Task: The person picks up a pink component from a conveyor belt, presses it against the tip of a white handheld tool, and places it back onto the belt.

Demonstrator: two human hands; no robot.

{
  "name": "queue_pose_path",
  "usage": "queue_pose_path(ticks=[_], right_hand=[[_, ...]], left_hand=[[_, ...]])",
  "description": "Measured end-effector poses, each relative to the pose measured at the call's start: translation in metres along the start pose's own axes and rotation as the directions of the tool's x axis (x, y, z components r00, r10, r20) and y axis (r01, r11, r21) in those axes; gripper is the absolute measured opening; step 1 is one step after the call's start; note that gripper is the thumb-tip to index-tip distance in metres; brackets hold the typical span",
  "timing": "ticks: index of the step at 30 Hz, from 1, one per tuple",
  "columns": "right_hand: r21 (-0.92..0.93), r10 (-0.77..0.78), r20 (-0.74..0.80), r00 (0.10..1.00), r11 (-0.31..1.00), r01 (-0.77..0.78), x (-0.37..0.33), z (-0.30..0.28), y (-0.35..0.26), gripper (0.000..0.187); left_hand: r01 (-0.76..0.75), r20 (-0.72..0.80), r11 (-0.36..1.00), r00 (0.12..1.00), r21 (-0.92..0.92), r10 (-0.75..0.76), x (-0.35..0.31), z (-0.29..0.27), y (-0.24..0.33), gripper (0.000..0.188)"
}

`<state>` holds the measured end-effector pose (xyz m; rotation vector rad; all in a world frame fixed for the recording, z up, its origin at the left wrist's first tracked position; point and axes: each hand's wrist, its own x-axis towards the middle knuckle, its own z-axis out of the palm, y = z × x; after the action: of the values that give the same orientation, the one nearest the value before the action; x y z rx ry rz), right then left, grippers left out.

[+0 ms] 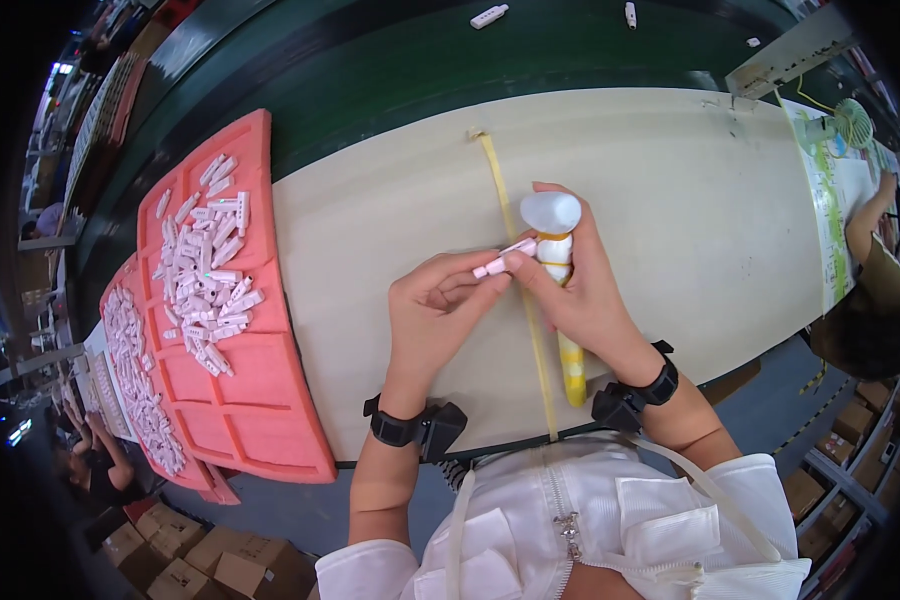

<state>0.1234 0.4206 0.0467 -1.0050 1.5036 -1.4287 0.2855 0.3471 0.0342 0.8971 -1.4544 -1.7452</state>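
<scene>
My left hand (438,305) is closed, pinching a small pale-pink stick-shaped piece (495,266) between thumb and fingers. My right hand (592,300) is wrapped round a wand-like tool with a round pale head (550,213), white in its upper part and yellow down its handle (572,375). The right thumb also presses against the pink piece, close beside the tool's white part. Both hands are above the middle of the beige table (400,180), next to a yellow tape strip (497,175).
On the left, a pink foam tray (235,385) bears a heap of similar pieces (210,270); another heaped tray (135,380) lies beyond. A green conveyor belt (390,75) runs along the far side, carrying a few pieces. A small green fan (853,124) and a co-worker (870,270) are at right.
</scene>
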Motion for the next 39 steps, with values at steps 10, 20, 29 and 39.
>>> queue_pose_path(ticks=[10,20,29,39], right_hand=[[0.039,0.197,0.057,0.979,0.979,-0.2,-0.002,0.0,-0.014,0.064],[0.03,0.231,0.067,0.971,0.972,-0.233,0.0,-0.005,-0.008,0.063],[-0.007,0.177,0.075,0.981,0.984,-0.177,0.001,-0.001,-0.005,0.064],[-0.02,0.046,0.044,0.998,0.999,-0.046,-0.001,-0.006,0.012,0.063]], left_hand=[[-0.297,-0.734,0.948,0.669,-0.118,0.119,0.018,-0.125,0.025,0.037],[-0.122,-0.533,0.971,0.818,0.204,0.214,0.08,-0.102,0.033,0.035],[-0.449,0.28,0.17,0.767,0.877,0.577,0.301,-0.044,0.014,0.033],[-0.429,0.295,0.334,0.876,0.839,0.382,0.241,-0.028,0.034,0.019]])
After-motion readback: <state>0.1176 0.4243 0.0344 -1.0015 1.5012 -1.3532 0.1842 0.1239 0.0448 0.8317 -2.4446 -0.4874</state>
